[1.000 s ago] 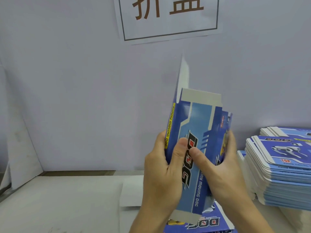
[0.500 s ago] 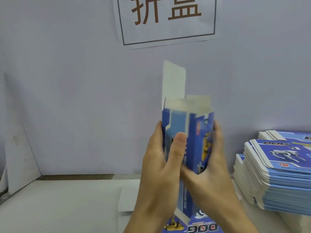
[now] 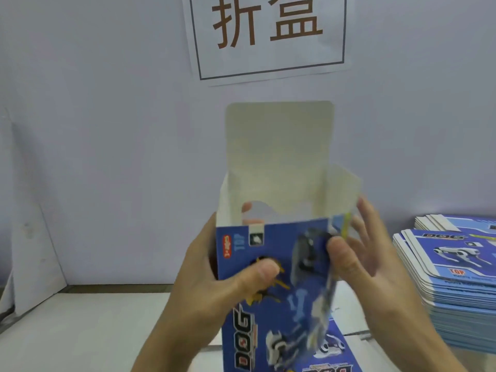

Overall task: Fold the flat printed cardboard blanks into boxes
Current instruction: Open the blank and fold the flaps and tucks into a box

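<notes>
A blue printed cardboard box (image 3: pixel 271 299) with "DOG" lettering is held upright in front of me, opened into a tube. Its white top flap (image 3: pixel 279 146) stands straight up and the side flaps splay outward. My left hand (image 3: pixel 212 280) grips the left side, thumb on the front panel and fingertips showing inside behind. My right hand (image 3: pixel 359 259) holds the right edge, thumb pressing the front panel, fingers spread behind it. Another flat blue blank (image 3: pixel 335 353) lies on the table under the box.
A tall stack of flat blue blanks (image 3: pixel 453 280) sits on the white table (image 3: pixel 80 331) at the right. A grey wall with a paper sign (image 3: pixel 268 36) stands close behind. A white board (image 3: pixel 35 251) leans in the left corner.
The flattened blank has been squeezed open into a box tube and turned so its wide front panel faces me. The top flap now stands broad and upright.
</notes>
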`<move>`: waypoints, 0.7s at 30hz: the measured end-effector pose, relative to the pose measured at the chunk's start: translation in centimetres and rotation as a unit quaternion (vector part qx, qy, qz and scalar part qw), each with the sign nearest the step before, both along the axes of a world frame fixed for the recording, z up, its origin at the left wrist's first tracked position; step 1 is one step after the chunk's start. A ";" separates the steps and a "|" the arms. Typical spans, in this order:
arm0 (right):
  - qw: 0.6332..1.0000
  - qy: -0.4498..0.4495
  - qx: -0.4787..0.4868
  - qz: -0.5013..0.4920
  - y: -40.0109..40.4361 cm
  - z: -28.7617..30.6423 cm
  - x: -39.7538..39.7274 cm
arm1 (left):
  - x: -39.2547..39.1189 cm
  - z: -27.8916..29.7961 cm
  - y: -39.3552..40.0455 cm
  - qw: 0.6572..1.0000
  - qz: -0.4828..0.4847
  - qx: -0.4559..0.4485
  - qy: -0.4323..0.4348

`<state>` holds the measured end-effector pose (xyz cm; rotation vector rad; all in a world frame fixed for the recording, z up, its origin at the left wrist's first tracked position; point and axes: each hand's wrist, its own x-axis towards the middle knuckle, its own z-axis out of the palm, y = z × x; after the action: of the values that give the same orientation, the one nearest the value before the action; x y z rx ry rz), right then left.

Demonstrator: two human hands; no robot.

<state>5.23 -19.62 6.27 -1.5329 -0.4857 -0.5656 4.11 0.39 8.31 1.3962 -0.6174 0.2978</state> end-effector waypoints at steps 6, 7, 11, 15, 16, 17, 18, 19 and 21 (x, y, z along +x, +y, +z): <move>0.986 0.039 0.023 0.158 0.1 -0.6 -0.8 | 0.0 -0.1 -1.3 0.999 0.033 -0.022 -0.033; 0.986 0.052 0.030 0.152 0.3 -0.8 -0.9 | 0.2 0.0 -1.4 0.997 0.057 -0.019 -0.043; 0.998 0.044 0.039 0.036 1.5 -0.2 -1.1 | 0.0 -0.2 -1.6 0.995 0.083 -0.025 -0.043; 0.997 0.002 0.025 -0.076 1.4 0.8 -0.8 | -0.3 -0.2 -1.9 1.000 0.008 -0.008 0.020; 0.996 0.007 0.021 -0.084 1.2 0.8 -0.6 | -0.3 -0.2 -1.9 1.000 -0.005 -0.005 0.026; 0.996 0.013 0.017 -0.084 1.0 0.6 -0.4 | -0.3 -0.1 -2.0 0.999 -0.017 -0.012 0.034; 0.997 0.017 0.011 -0.079 0.9 0.5 -0.3 | -0.5 0.2 -2.2 0.998 -0.026 -0.032 0.048; 0.997 0.019 0.007 -0.072 0.9 0.4 -0.2 | -0.6 0.5 -2.5 0.997 -0.019 -0.047 0.055; 0.998 0.019 0.006 -0.051 1.3 0.2 -0.1 | -0.6 0.6 -3.1 0.997 0.048 -0.049 0.039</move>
<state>5.09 -18.34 6.45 -1.5601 -0.3760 -0.6172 3.46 -2.70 8.94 1.3386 -0.4672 0.3441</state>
